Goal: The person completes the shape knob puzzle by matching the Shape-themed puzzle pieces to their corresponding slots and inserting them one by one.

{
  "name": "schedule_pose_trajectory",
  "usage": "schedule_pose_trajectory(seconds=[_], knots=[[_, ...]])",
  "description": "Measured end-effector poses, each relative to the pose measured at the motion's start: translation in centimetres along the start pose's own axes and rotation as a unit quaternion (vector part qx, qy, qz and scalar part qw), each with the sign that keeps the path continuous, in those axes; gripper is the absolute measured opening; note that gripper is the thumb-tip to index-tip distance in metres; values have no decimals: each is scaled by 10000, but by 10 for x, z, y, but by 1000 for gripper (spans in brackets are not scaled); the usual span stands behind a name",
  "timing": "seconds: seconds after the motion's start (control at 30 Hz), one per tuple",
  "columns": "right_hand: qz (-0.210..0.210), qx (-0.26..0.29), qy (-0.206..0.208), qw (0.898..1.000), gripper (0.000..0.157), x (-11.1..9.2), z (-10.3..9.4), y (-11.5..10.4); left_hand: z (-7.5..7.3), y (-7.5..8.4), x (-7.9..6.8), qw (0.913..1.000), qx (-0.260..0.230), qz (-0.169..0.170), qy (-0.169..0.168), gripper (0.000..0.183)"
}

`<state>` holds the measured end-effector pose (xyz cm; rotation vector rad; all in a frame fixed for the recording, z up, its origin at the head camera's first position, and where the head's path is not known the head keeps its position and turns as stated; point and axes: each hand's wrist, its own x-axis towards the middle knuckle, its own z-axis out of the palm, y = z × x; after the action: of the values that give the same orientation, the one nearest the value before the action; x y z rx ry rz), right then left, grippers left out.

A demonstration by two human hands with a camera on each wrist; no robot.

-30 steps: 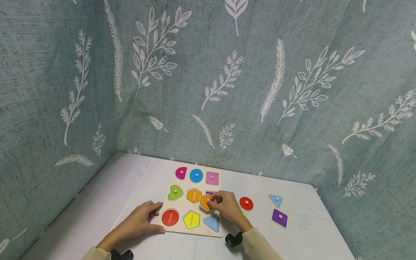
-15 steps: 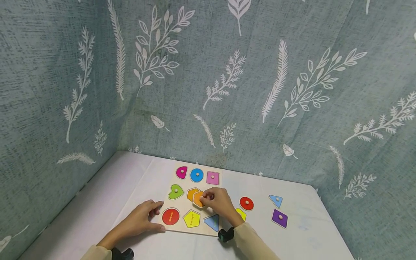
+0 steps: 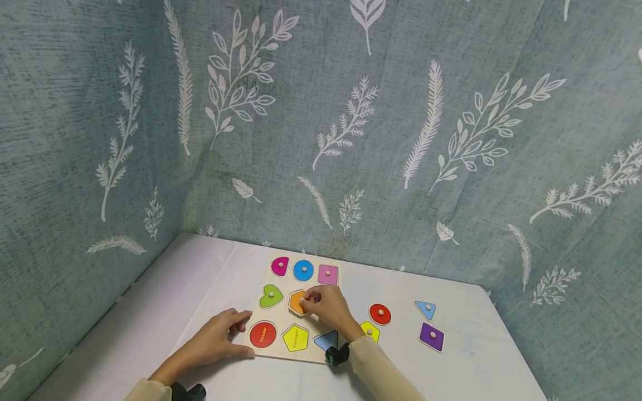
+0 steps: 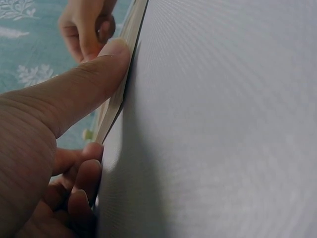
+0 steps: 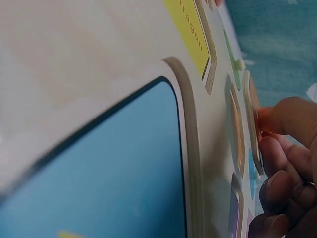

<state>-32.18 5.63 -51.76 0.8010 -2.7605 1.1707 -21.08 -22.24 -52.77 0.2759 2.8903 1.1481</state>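
Note:
A wooden knob puzzle board (image 3: 276, 317) lies on the table. My right hand (image 3: 328, 309) pinches the knob of an orange hexagon piece (image 3: 297, 303), over the orange hexagon recess (image 5: 237, 131). The right wrist view shows a gap between piece and board. My left hand (image 3: 215, 337) holds the board's near left corner, thumb at the front edge, curled fingertips at the left edge; the left wrist view shows its thumb (image 4: 94, 79) against the board's side. Bare on the board are a red circle recess (image 3: 263, 335), a yellow pentagon recess (image 3: 296, 337) and a partly hidden blue triangle recess (image 3: 327, 340).
Seated in the board are a magenta piece (image 3: 280, 266), blue circle (image 3: 303, 270), pink square (image 3: 328, 274) and green heart (image 3: 271, 296). Loose on the table to the right lie a red circle (image 3: 380, 314), yellow piece (image 3: 370, 331), blue triangle (image 3: 425, 309) and purple piece (image 3: 432, 337).
My right hand has carried the orange hexagon piece leftward, from beside its recess to over it. More of the loose yellow piece shows now. The left hand stays at the corner.

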Motion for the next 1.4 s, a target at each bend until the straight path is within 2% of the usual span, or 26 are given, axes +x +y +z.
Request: schedule_pose_trajectory(seconds=[0.27, 0.6, 1.07, 1.4], knots=[[254, -59, -21, 9997, 10, 5, 4, 0, 1, 1, 0, 9999, -44, -139, 19, 88], [103, -127, -86, 9998, 9, 12, 6, 0, -1, -2, -2, 9997, -19, 231, -30, 87], [188, -92, -240, 9995, 11, 16, 9, 2, -1, -1, -2, 9998, -56, 180, -32, 87], [459, 118, -445, 9979, 13, 16, 4, 1, -2, -2, -1, 9997, -88, 219, -58, 88]])
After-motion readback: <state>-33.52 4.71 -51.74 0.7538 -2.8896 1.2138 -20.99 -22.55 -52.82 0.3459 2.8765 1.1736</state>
